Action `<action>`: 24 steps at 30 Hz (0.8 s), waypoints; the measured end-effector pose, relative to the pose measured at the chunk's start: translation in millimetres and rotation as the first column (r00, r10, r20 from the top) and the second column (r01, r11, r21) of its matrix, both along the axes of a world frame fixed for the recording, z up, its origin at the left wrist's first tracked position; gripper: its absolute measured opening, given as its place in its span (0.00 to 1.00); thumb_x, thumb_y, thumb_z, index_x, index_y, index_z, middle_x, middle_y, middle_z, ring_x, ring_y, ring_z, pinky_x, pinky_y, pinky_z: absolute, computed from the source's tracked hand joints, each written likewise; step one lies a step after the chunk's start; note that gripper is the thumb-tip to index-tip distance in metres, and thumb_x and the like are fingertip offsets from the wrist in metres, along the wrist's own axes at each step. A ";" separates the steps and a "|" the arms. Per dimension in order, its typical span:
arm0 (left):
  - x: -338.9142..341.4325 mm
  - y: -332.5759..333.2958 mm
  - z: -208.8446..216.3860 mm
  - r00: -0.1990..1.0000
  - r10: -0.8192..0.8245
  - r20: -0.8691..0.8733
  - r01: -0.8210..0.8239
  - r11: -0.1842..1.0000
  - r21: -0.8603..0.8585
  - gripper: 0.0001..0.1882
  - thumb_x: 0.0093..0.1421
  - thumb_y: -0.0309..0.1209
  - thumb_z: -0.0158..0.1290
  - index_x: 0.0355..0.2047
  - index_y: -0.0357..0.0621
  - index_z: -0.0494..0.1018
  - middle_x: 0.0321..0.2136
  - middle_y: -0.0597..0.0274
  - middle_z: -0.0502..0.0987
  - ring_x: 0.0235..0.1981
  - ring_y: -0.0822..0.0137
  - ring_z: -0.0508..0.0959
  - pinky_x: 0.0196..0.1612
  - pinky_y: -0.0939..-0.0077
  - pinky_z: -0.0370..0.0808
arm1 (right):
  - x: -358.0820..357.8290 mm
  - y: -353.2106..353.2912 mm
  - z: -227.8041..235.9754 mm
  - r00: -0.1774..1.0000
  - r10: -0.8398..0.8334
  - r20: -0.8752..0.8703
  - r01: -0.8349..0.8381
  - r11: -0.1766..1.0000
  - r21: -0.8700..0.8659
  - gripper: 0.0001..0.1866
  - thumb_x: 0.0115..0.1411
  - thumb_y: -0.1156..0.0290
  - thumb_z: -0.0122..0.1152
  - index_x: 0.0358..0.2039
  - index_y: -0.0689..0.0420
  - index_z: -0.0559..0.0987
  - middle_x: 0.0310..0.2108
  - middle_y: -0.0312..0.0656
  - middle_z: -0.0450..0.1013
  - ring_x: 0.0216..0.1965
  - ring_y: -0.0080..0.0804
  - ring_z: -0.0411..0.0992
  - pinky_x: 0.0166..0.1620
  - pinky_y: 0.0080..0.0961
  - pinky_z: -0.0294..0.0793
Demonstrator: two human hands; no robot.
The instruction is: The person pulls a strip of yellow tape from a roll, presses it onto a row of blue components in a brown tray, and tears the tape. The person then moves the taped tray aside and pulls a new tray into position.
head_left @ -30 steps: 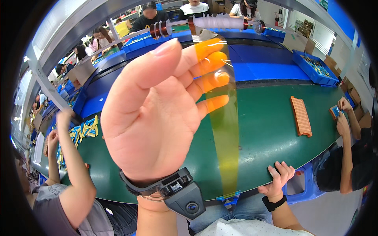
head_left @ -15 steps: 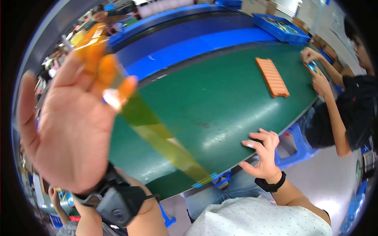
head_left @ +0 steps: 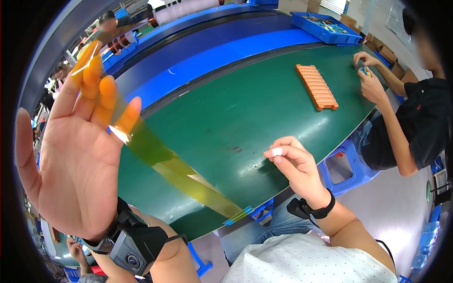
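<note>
My left hand (head_left: 80, 160) is raised at the left, palm toward me, its fingers stretched out and apart. A translucent amber strip of film (head_left: 174, 172) lies across its fingers and slants down to the table's near edge. At that lower end are small blue strips (head_left: 238, 215). My right hand (head_left: 297, 162) hovers above the near edge, thumb and fingertips brought together; whether anything is between them I cannot make out. A small white patch (head_left: 277, 152) shows at a fingertip.
An orange ribbed tray (head_left: 317, 87) lies on the green table (head_left: 212, 132). A blue bin (head_left: 325, 28) of small parts stands at the far right, by a blue conveyor belt (head_left: 222, 47). At the right a co-worker (head_left: 401, 118) handles a small item. A blue stool (head_left: 347, 165) stands nearby.
My right hand has lifted left and away from the table edge, its spread fingers now closing together. My left hand has shifted slightly left and down, the amber film still across its fingers.
</note>
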State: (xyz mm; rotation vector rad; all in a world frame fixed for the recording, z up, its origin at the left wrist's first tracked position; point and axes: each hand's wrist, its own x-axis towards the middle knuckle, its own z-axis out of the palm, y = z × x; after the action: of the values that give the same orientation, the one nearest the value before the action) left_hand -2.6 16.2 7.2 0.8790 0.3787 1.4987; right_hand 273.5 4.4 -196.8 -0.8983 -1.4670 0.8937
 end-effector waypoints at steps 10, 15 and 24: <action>-42.3 15.9 4.2 0.923 0.009 -0.385 0.060 0.984 0.166 0.47 0.56 0.43 0.60 0.64 0.27 0.49 0.59 0.44 0.61 0.64 0.55 0.61 0.71 0.53 0.52 | -8.5 11.7 -10.6 0.999 -0.032 -0.003 0.031 0.997 -0.070 0.12 0.61 0.83 0.56 0.42 0.57 0.83 0.45 0.38 0.70 0.34 0.18 0.69 0.34 0.16 0.68; -41.6 14.9 7.6 0.924 0.052 -0.378 0.000 0.991 0.136 0.45 0.57 0.41 0.59 0.64 0.27 0.49 0.59 0.45 0.61 0.64 0.54 0.61 0.71 0.52 0.53 | -8.2 11.0 -9.3 1.000 -0.009 -0.007 0.009 0.998 -0.061 0.10 0.60 0.82 0.59 0.40 0.58 0.83 0.45 0.39 0.70 0.34 0.19 0.70 0.35 0.16 0.70; -20.4 36.5 -44.2 0.937 -0.296 -0.185 0.349 0.790 0.504 0.44 0.57 0.41 0.57 0.64 0.25 0.49 0.61 0.40 0.59 0.65 0.50 0.57 0.71 0.45 0.45 | -5.4 4.4 -9.6 0.997 -0.007 0.080 0.011 0.998 -0.054 0.02 0.59 0.76 0.64 0.31 0.60 0.83 0.43 0.41 0.71 0.37 0.23 0.72 0.39 0.21 0.72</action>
State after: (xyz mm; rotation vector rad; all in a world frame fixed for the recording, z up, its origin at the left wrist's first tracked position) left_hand -23.1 52.7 -37.0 1.3853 -0.1374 1.2500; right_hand 268.1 8.8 -206.4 -0.9898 -1.5118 0.9035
